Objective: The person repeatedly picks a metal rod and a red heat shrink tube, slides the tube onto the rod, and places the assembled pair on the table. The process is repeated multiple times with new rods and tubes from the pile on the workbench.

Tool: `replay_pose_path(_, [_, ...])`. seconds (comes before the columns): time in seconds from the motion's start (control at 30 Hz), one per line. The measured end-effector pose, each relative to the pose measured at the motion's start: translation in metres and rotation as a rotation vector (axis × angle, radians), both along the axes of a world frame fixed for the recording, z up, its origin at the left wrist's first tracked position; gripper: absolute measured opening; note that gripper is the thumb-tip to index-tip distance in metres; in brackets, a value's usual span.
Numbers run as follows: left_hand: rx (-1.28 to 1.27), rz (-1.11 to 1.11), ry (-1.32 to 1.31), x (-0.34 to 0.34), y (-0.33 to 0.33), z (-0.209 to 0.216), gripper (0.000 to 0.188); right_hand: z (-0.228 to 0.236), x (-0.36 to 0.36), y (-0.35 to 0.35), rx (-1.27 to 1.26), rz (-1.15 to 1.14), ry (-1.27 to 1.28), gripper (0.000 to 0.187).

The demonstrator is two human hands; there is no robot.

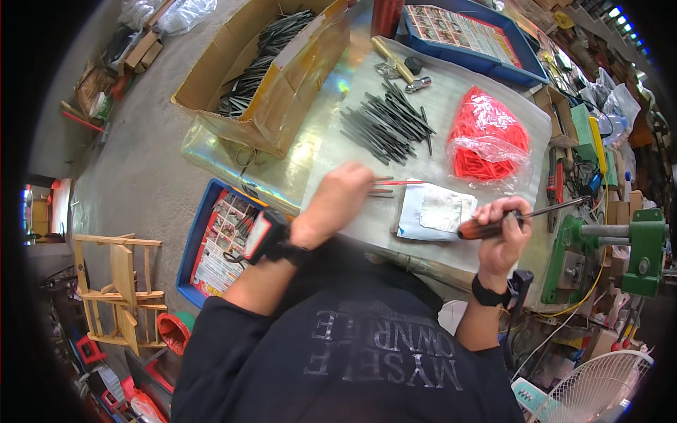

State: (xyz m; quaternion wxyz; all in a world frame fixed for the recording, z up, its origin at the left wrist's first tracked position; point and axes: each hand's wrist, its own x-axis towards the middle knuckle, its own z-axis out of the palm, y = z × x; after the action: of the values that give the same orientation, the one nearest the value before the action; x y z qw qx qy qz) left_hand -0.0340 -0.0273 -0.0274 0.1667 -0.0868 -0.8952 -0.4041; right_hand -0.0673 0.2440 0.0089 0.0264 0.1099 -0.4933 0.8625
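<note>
Right hand (pixel 502 236): grip clenched round the orange-and-black handle of a screwdriver (pixel 518 217), shaft pointing out toward 2 o'clock, tip near the green bench machine (pixel 631 254). Left hand (pixel 337 201): grip closed on a thin red strip (pixel 402 182) together with one or two dark rods (pixel 383 192), their free ends lying toward 3 o'clock; how many pieces are pinched I cannot tell. Directly between the hands, a folded white cloth on a pale blue sheet (pixel 434 211). At 12 o'clock from the left hand, a loose heap of dark rods (pixel 386 123) on the surface (pixel 317 151); at 1 o'clock, a clear bag of red strips (pixel 486 137). Further out at 11 o'clock, a cardboard box (pixel 282 92) filled with more dark rods. Judgement: step in hand looks like pairing a red strip with a rod, tool held ready but idle. Next move would call for bringing the screwdriver tip across to the pinched ends while the left hand holds them aligned and steady.
</note>
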Motion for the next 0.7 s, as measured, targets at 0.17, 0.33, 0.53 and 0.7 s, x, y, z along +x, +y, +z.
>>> replay_pose_path(0.17, [-0.114,0.016,-0.108,0.011,-0.034,-0.005,0.003,-0.004,0.01,0.031,0.234,-0.169,-0.165,0.025])
replay_pose_path(0.33, [-0.123,0.019,-0.149,0.006,-0.044,-0.006,0.005,-0.025,0.019,0.051,0.401,-0.293,-0.313,0.028])
replay_pose_path(0.53, [-0.251,0.061,0.0,-0.042,-0.042,-0.013,0.009,-0.061,0.02,0.078,0.696,-0.389,-0.4,0.028])
replay_pose_path(0.7, [-0.351,0.095,-0.085,-0.06,-0.031,-0.026,0.012,-0.067,0.019,0.09,1.365,-0.481,-0.259,0.028])
